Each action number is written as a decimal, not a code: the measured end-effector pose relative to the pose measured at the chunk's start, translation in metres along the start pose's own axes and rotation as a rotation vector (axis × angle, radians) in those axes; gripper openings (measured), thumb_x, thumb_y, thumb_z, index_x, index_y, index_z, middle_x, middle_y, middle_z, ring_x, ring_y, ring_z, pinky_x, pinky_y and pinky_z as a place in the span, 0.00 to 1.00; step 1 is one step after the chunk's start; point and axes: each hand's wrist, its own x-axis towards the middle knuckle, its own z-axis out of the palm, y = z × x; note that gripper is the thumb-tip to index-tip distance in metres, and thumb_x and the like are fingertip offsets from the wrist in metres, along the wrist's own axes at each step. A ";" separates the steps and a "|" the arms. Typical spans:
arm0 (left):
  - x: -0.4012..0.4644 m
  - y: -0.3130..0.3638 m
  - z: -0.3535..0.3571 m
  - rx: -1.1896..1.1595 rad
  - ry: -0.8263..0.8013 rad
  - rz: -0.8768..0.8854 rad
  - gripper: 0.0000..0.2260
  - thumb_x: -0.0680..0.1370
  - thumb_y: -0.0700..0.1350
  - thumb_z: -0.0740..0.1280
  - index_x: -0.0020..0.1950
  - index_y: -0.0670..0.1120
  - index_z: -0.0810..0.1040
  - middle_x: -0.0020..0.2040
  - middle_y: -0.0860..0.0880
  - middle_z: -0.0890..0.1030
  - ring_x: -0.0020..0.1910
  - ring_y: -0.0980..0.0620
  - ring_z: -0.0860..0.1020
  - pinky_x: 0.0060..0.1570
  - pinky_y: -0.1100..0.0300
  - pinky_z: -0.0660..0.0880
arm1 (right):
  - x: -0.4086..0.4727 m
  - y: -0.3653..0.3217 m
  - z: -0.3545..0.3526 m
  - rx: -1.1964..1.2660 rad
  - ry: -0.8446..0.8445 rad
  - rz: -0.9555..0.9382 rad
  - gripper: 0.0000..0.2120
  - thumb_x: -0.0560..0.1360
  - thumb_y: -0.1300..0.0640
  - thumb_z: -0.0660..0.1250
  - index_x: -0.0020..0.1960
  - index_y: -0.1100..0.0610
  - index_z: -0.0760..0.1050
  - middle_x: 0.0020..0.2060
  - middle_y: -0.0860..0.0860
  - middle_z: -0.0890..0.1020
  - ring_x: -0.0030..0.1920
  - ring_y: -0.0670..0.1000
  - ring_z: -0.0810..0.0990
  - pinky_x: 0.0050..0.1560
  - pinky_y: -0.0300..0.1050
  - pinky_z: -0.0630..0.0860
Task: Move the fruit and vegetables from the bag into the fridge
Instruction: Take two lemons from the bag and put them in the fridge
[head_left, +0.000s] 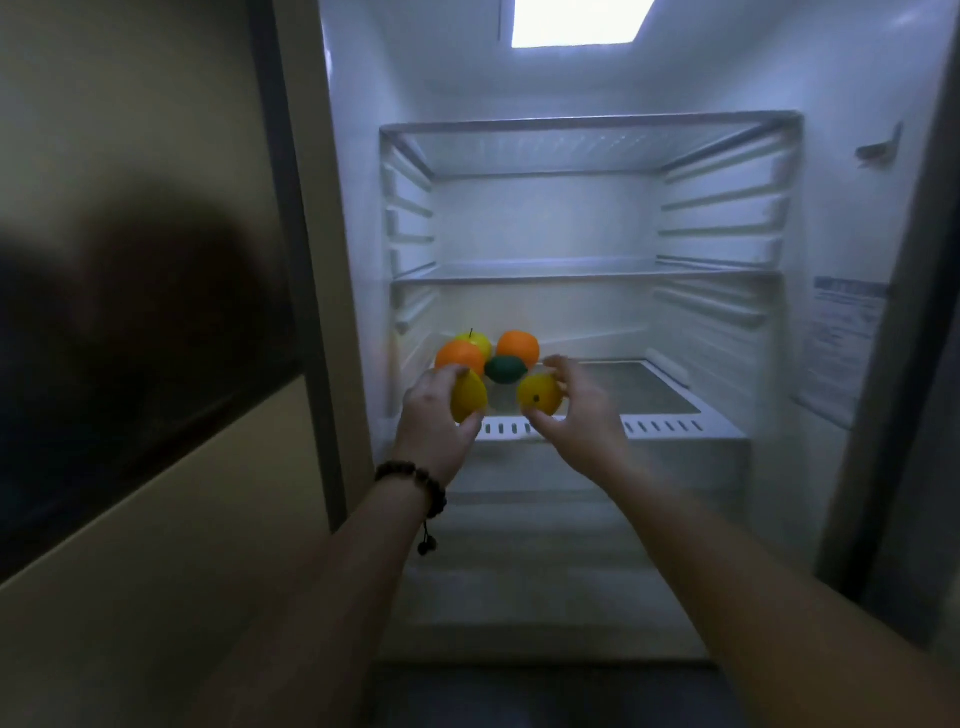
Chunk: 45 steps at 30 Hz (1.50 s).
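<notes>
Lemons (469, 396) held at shelf (670, 425) front edge; right half open.

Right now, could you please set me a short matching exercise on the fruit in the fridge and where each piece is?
Things:
1. Left lemon
2. Right lemon
3. Lime
4. Apple

Places:
A. at the back left of the group
B. held by the right hand
C. in the middle, between the oranges
D. held by the left hand

Pairs: 1-D, 2-B, 3-C, 4-A
</notes>
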 end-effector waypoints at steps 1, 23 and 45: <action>0.008 -0.006 0.004 0.018 -0.010 -0.031 0.22 0.72 0.41 0.72 0.65 0.46 0.71 0.61 0.43 0.71 0.58 0.44 0.73 0.57 0.49 0.74 | 0.011 0.004 0.006 -0.006 -0.038 0.018 0.25 0.71 0.51 0.71 0.65 0.50 0.67 0.54 0.52 0.78 0.53 0.53 0.76 0.51 0.49 0.74; 0.059 -0.056 0.058 0.115 0.005 -0.177 0.15 0.73 0.40 0.70 0.59 0.44 0.74 0.55 0.46 0.78 0.54 0.48 0.75 0.53 0.58 0.71 | 0.101 0.043 0.073 -0.109 -0.383 -0.020 0.28 0.72 0.61 0.68 0.70 0.50 0.65 0.67 0.52 0.71 0.66 0.54 0.70 0.62 0.48 0.69; -0.071 0.021 0.009 0.251 -0.104 0.089 0.30 0.76 0.58 0.57 0.74 0.44 0.62 0.73 0.44 0.65 0.74 0.46 0.58 0.73 0.50 0.56 | -0.071 -0.017 -0.015 -0.275 -0.014 0.019 0.26 0.78 0.47 0.60 0.73 0.54 0.62 0.73 0.56 0.62 0.74 0.54 0.57 0.73 0.54 0.56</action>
